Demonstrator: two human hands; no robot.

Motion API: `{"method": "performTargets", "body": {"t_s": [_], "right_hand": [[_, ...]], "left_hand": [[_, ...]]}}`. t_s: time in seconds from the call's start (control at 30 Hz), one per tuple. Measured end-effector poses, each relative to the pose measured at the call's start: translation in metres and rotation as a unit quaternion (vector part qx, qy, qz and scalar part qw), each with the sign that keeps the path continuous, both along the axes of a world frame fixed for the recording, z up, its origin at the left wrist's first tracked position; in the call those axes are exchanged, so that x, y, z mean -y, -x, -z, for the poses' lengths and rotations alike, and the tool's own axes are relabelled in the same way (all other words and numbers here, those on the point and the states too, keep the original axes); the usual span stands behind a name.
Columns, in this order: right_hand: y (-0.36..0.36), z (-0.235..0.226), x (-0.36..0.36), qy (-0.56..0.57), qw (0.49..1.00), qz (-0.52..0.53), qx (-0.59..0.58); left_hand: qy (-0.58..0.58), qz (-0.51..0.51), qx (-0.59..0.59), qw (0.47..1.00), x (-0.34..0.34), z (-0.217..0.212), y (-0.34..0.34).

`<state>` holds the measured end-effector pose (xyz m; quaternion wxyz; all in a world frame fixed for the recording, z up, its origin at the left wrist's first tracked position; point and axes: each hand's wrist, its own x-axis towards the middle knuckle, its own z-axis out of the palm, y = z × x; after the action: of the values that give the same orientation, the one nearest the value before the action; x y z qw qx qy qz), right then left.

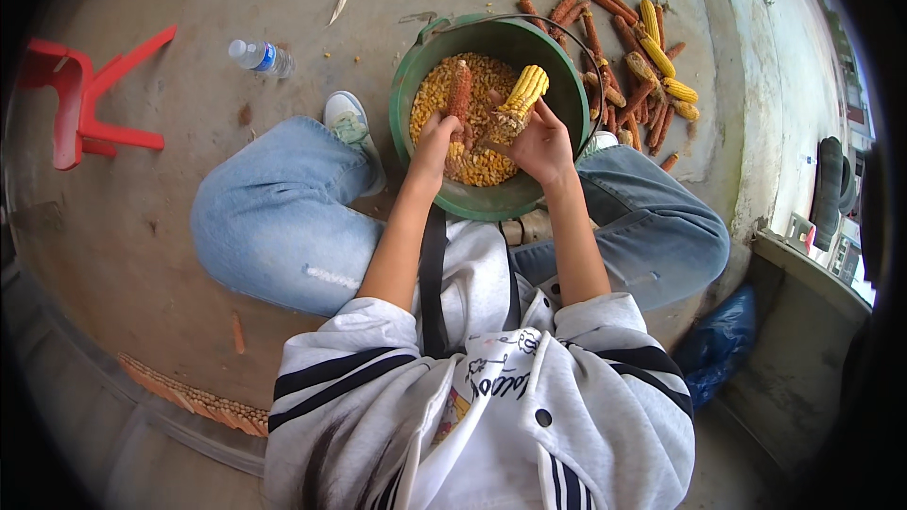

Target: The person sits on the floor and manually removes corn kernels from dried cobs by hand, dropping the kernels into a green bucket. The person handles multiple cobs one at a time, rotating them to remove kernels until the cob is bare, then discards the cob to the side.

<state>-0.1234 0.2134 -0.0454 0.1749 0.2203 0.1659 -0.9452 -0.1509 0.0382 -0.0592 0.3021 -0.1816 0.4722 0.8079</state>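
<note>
Between my knees stands a green bucket (402, 123) with loose yellow corn kernels (487, 168) in its bottom. My left hand (436, 144) is closed round the lower end of a reddish, stripped corn cob (460, 90), held upright over the kernels. In my right hand (543, 146) is a partly shelled ear of corn (526, 90), its yellow rows still on the upper part and its lower end ragged. The cob and the ear are held apart, side by side inside the bucket's rim. My right fingertips are partly hidden behind the ear.
Right of the bucket lies a pile of stripped cobs (642, 99) with several yellow ears (680, 90) among them. A plastic bottle (265, 58) and a red plastic chair (90, 99) are at the left. A blue plastic bag (718, 340) lies at the lower right, by a low wall.
</note>
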Motion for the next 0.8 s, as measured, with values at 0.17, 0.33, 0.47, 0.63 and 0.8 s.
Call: {"method": "performTargets", "body": {"t_s": [0.17,0.33,0.47,0.63,0.8], "right_hand": [[0.000,-0.002,-0.001,0.052,0.999,0.013,0.009],[0.001,-0.013,0.007,0.087,0.996,-0.010,-0.006],[0.005,-0.029,0.016,0.098,0.994,-0.052,-0.013],[0.010,-0.051,0.027,0.089,0.991,-0.092,0.024],[0.014,-0.075,0.033,0.087,0.980,-0.171,0.043]], "left_hand": [[-0.032,0.086,-0.023,0.996,0.006,0.007,0.003],[-0.016,0.038,0.023,0.999,0.003,-0.010,0.004],[-0.041,-0.015,0.011,0.999,0.000,-0.003,0.005],[-0.154,-0.038,0.078,0.984,0.008,-0.013,0.010],[-0.282,-0.028,0.145,0.948,0.017,-0.040,0.015]]}}
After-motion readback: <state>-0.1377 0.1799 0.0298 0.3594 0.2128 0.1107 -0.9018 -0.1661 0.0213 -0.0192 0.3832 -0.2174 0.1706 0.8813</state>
